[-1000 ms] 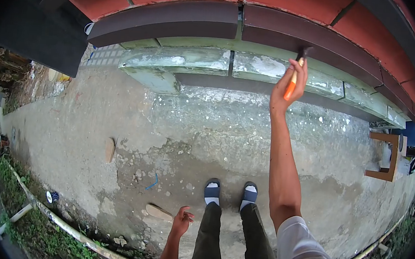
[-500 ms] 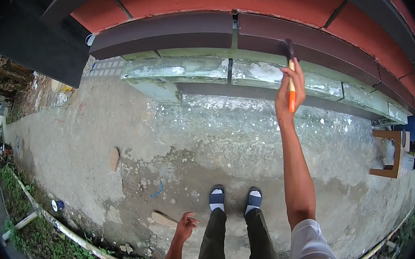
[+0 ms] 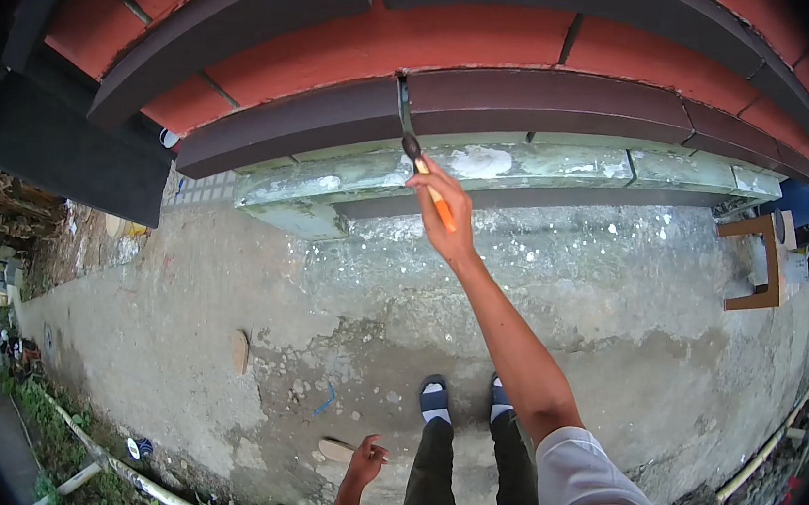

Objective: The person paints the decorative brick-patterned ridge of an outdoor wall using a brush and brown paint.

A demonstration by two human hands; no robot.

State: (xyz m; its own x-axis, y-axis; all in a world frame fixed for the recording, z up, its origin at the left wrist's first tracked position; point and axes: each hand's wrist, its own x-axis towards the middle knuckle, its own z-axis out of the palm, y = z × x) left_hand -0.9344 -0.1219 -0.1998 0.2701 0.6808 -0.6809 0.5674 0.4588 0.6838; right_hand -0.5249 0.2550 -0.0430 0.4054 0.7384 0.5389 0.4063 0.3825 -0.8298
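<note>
My right hand is closed round the wood-and-orange handle of a paintbrush. Dark bristles of the brush point up at the wall, close by the lower end of a pale gap between two dark brown ledge sections. To the right runs one brown ledge, and to the left another brown ledge. Below them is a pale green, patchy ledge. My left hand hangs low over the ground, holding nothing, its fingers loosely curled and apart.
Red wall panels rise above the ledges. A wooden stool stands at the right. On the concrete ground lie a sandal, a second sandal and a blue strip. A pole edges the plants.
My right hand has carried the paintbrush left, from the face of the right brown ledge to the gap. The view has shifted, showing more of the upper wall. My left hand still hangs low.
</note>
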